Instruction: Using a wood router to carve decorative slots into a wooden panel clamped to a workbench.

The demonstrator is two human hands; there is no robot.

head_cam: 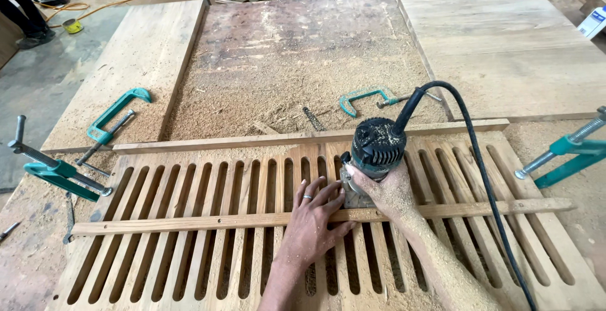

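Mostly sawdust over wkbench (284, 58), workshop flr beyond.

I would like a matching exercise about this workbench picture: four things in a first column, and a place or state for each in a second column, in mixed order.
Things:
1. trim router
2. left hand
3. loose C-clamp
4. black power cord

Places or states:
A. lying in the sawdust beyond the slotted wooden panel
B. gripped at its base by the right hand
C. running from the top of the tool toward the lower right edge
D. pressed flat on the thin guide strip, a ring on one finger

Pairs: 1-B, 2-D, 3-A, 4-C
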